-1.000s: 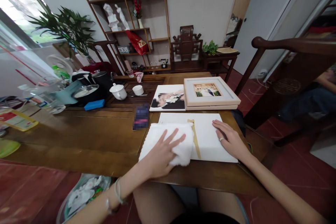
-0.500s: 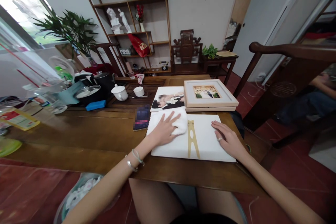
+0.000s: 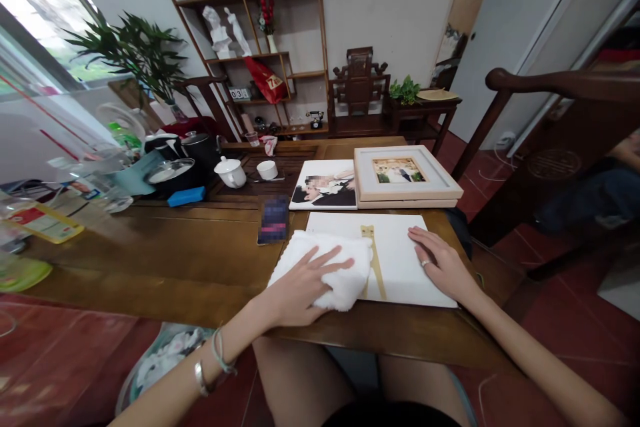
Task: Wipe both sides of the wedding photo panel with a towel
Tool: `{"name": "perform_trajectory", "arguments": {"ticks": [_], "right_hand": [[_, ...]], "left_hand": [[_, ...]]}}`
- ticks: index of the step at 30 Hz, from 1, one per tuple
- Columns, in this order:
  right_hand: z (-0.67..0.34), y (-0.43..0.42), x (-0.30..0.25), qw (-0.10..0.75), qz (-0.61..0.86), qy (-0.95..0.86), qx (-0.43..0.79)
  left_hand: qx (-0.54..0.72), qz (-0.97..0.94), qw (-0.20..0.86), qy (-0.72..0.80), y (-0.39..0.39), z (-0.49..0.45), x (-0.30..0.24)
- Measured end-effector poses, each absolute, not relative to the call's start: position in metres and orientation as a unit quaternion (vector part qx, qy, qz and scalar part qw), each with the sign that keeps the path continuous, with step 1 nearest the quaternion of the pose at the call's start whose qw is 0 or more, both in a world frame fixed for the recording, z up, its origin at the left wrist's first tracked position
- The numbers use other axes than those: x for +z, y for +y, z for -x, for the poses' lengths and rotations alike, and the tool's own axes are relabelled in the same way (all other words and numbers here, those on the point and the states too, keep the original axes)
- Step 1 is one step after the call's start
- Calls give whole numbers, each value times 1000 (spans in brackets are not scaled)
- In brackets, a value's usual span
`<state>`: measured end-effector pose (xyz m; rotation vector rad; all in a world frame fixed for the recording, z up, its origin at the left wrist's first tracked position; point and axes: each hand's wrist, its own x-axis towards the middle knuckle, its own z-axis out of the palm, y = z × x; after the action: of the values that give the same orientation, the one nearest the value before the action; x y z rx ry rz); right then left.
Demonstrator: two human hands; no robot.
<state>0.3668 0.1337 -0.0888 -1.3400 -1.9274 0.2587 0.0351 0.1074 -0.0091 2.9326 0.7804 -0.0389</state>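
My left hand [image 3: 305, 287] lies with spread fingers on top of a folded white towel [image 3: 340, 280], pressing it down. The towel covers the left part of a white panel [image 3: 400, 260] that lies flat at the table's front edge. A gold A-shaped stand piece [image 3: 379, 267] sits on the panel, its left leg partly hidden by the towel. On the panel's right edge rests my right hand [image 3: 443, 263], open, with fingers stretched out and a ring on one of them. Behind the panel is a photo print [image 3: 325, 190] of people, partly blurred out.
Two stacked frames [image 3: 407, 177] lie at the back right, the upper one with a photo. A phone-like dark item [image 3: 273, 220] lies left of the panel. Further left are a white teapot [image 3: 230, 173], a cup [image 3: 267, 169], a blue sponge [image 3: 187, 197] and a yellow-labelled bottle [image 3: 47, 221].
My left hand and the towel have moved toward the front edge, uncovering the panel's far left corner and covering part of the gold piece. My right hand stays on the panel.
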Motion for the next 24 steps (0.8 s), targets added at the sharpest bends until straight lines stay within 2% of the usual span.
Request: {"name": "perform_trajectory", "arguments": {"ticks": [12, 24], "right_hand": [[-368, 133, -84, 365, 527, -761, 106], [-367, 133, -87, 367, 524, -762, 100]], "left_hand": [[31, -942, 60, 328, 196, -45, -20], [-8, -966, 70, 247, 94, -36, -8]]}}
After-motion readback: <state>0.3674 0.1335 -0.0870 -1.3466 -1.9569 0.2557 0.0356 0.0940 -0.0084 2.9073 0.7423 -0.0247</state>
